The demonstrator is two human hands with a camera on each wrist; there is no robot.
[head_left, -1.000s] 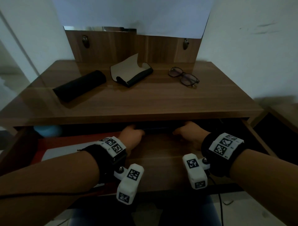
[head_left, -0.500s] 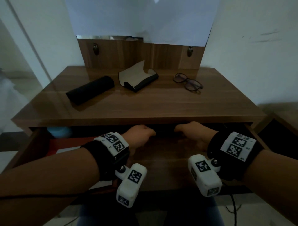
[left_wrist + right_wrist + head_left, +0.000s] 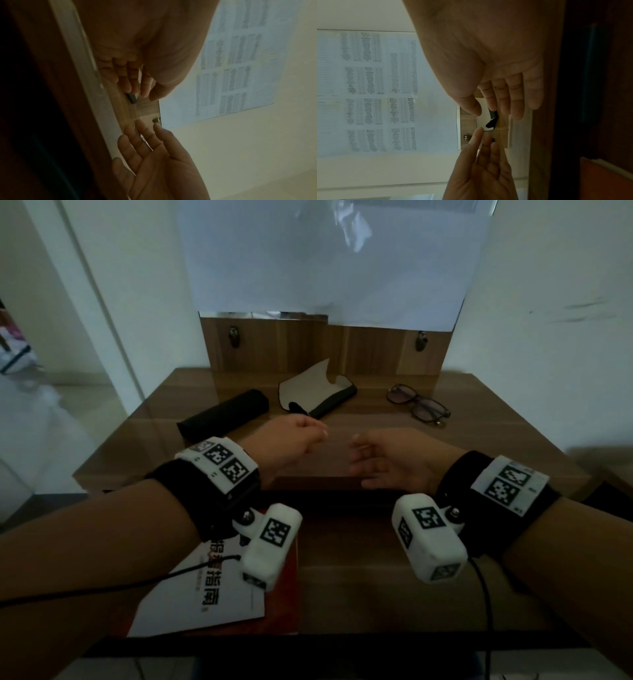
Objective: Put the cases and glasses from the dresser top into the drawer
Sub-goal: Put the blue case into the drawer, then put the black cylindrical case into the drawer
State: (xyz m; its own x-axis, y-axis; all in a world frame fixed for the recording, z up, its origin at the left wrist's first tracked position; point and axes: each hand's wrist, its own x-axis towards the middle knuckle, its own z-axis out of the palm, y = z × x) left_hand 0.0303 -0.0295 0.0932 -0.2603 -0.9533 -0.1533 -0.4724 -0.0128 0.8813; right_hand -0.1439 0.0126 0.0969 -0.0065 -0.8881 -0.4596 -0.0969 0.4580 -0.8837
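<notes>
1. Our hands have left the drawer front where they gripped a second ago; the left hand (image 3: 291,445) and the right hand (image 3: 390,462) now hang raised in front of the dresser top (image 3: 359,436), facing each other and holding nothing.
2. The left hand's fingers curl loosely toward the palm in the left wrist view, while the right hand's fingers are nearly straight and spread; neither touches any object.
3. The drawer (image 3: 376,577) stands pulled out below our wrists, which we judge means the opening step is done and the first pick-up can begin.
4. All three task items remain on the dresser top: the closed black case (image 3: 222,417) lies at the left, the open case (image 3: 317,393) with its pale lining sits in the middle near the back, and the glasses (image 3: 419,404) rest unfolded at the right, well apart from both cases.
5. Inside the drawer, a white booklet (image 3: 205,590) with printed characters lies on a red sheet (image 3: 284,604) at the left; the right part shows bare wood.
6. The dresser top is glossy brown wood grain with a low wooden back panel (image 3: 325,344) carrying two small metal fittings.
7. Above it, a large pale paper sheet (image 3: 325,258) covers the wall area; the wrist views show blurred printed columns on it.
8. The room is dim, with white walls on both sides and a pale tiled floor to the left.
</notes>
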